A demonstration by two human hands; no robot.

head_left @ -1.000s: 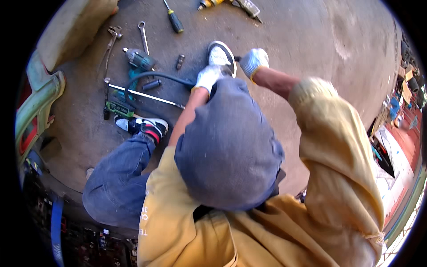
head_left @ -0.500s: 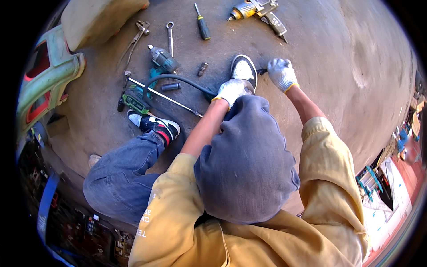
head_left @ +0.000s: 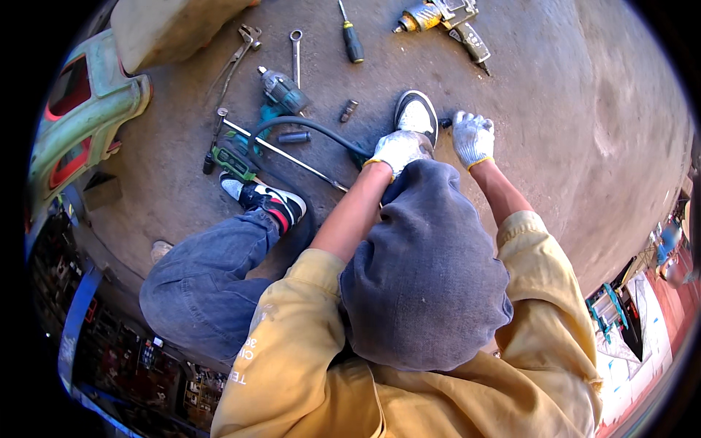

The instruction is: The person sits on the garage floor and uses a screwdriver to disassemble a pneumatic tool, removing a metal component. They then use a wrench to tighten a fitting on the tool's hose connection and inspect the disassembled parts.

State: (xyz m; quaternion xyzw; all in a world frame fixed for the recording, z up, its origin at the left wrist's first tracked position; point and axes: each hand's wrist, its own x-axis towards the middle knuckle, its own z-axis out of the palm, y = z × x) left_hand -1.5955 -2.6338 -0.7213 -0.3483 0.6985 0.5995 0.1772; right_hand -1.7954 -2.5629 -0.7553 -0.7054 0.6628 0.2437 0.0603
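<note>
My left hand [head_left: 403,152], in a white knit glove, is down at my right shin, just behind the black-and-white shoe [head_left: 417,120]. My raised knee [head_left: 432,270] hides most of its fingers and anything in them. To the right of the shoe, my gloved right hand [head_left: 473,139] is close to the ground with its fingers curled. A small dark piece [head_left: 446,123] shows at its left side; its kind is unclear. A black hose [head_left: 310,125] curves across the floor toward my left hand.
A teal impact wrench [head_left: 283,91], a green-bodied tool [head_left: 232,162], a long metal bar [head_left: 285,155], sockets [head_left: 294,137] and a spanner [head_left: 296,58] lie leftward. Farther off are pliers [head_left: 244,47], a screwdriver [head_left: 352,40] and a yellow tool [head_left: 431,18]. A green frame [head_left: 109,109] stands left.
The whole view has shifted, so the floor items appear farther right. My right hand has turned and drawn slightly back toward me. My left hand stays by the shin.
</note>
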